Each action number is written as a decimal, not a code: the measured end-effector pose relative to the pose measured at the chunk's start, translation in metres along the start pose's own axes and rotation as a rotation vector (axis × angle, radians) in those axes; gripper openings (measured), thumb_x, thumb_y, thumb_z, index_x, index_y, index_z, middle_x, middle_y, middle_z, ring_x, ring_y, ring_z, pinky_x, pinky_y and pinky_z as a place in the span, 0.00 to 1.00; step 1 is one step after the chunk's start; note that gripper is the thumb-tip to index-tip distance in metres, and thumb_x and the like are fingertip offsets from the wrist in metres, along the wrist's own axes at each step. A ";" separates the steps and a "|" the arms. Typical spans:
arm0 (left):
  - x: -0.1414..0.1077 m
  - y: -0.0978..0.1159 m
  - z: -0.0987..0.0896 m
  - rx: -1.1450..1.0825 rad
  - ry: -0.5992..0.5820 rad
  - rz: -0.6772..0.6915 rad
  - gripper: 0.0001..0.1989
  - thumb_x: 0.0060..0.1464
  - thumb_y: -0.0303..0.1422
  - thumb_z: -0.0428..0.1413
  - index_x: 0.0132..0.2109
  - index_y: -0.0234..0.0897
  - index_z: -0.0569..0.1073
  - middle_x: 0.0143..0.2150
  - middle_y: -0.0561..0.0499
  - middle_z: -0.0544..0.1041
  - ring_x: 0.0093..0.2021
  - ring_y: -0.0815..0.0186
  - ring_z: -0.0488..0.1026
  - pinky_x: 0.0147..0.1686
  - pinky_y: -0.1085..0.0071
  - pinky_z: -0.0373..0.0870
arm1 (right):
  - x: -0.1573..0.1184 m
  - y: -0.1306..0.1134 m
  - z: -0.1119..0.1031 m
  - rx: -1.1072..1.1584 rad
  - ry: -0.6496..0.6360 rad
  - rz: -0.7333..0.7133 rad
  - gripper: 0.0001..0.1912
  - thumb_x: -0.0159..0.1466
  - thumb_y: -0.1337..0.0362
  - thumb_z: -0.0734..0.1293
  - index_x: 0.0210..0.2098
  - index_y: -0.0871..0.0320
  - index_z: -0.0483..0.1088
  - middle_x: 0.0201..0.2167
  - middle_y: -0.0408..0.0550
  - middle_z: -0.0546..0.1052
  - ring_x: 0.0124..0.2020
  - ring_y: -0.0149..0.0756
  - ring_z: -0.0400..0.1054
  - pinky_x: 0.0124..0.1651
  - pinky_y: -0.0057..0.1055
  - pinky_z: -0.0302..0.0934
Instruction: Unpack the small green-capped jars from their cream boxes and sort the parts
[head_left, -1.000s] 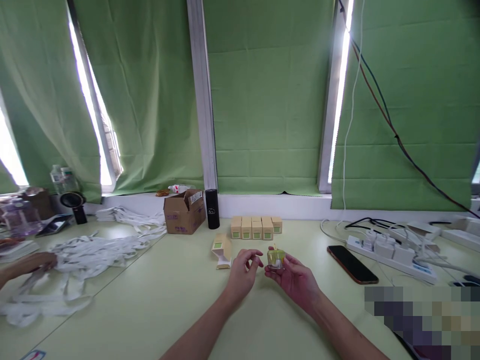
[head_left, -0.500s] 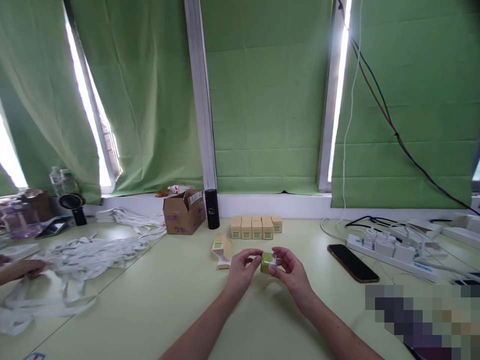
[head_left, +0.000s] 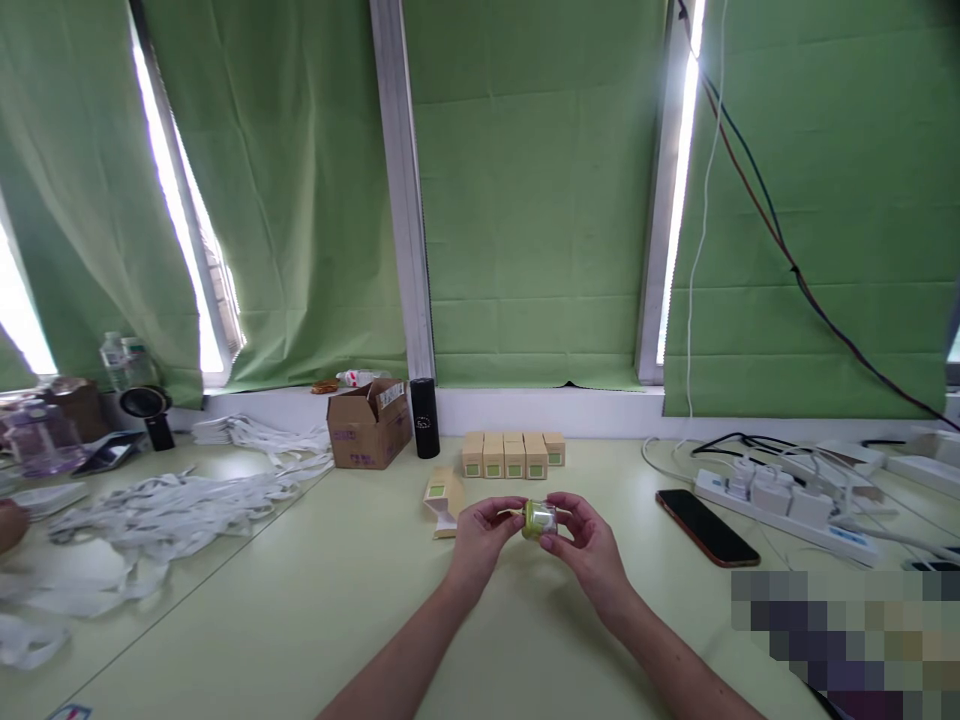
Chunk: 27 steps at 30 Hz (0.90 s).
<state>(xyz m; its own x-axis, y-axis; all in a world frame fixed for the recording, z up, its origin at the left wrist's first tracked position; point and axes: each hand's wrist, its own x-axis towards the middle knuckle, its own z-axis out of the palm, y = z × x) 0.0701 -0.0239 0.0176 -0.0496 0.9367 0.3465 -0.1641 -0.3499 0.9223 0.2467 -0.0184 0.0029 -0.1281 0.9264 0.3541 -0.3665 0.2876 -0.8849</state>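
A small jar (head_left: 539,519) with a yellow-green end and a clear, shiny part is held sideways just above the table. My left hand (head_left: 486,540) pinches its green end between thumb and fingers. On the clear end, the thumb and fingers of my right hand (head_left: 587,542) are closed. To the left of my left hand lies an opened kraft-paper box (head_left: 445,497), its flap toward me. Several closed small kraft boxes (head_left: 514,456) with green labels stand in a cluster behind the hands.
A cardboard carton (head_left: 369,425) and a black cylinder (head_left: 424,418) stand at the back. On the right lie a phone (head_left: 707,527) and a power strip (head_left: 787,515) with chargers and cables. White straps (head_left: 187,510) spread across the left, near another person's hand (head_left: 13,524).
The jar has turned in my fingers, so more of its clear, shiny side shows. The other person's hand at the left has drawn back toward the edge of the view.
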 end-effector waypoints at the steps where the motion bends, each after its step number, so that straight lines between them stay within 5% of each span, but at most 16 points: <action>1: 0.000 0.000 0.000 0.003 0.004 0.010 0.15 0.43 0.40 0.72 0.35 0.34 0.83 0.44 0.41 0.86 0.44 0.53 0.82 0.46 0.60 0.79 | 0.000 0.000 0.000 0.001 -0.011 0.001 0.30 0.48 0.59 0.83 0.47 0.53 0.73 0.49 0.52 0.78 0.50 0.48 0.74 0.47 0.43 0.75; 10: -0.006 0.001 0.006 0.246 0.056 0.118 0.05 0.52 0.33 0.64 0.31 0.38 0.78 0.41 0.45 0.84 0.43 0.58 0.80 0.44 0.63 0.76 | -0.008 0.008 0.003 -0.245 -0.089 0.001 0.25 0.54 0.63 0.78 0.50 0.50 0.73 0.51 0.50 0.77 0.55 0.49 0.71 0.54 0.46 0.70; 17: -0.008 -0.001 0.008 0.357 0.023 0.137 0.05 0.58 0.33 0.57 0.33 0.39 0.72 0.43 0.46 0.83 0.43 0.59 0.80 0.44 0.63 0.73 | -0.004 0.009 -0.002 -0.421 -0.078 -0.104 0.20 0.56 0.62 0.76 0.49 0.50 0.76 0.49 0.50 0.78 0.48 0.48 0.72 0.52 0.45 0.67; 27: -0.003 -0.004 0.002 0.255 0.093 0.162 0.17 0.57 0.47 0.62 0.35 0.38 0.72 0.41 0.43 0.83 0.41 0.59 0.79 0.43 0.63 0.74 | -0.001 0.008 -0.005 -0.415 -0.038 -0.109 0.22 0.53 0.65 0.76 0.49 0.51 0.77 0.47 0.50 0.80 0.48 0.49 0.73 0.52 0.44 0.66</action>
<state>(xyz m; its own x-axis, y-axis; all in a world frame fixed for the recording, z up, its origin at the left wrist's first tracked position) 0.0727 -0.0250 0.0133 -0.1471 0.8615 0.4861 0.1050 -0.4750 0.8737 0.2490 -0.0163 -0.0060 -0.1457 0.8776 0.4567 0.0209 0.4643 -0.8855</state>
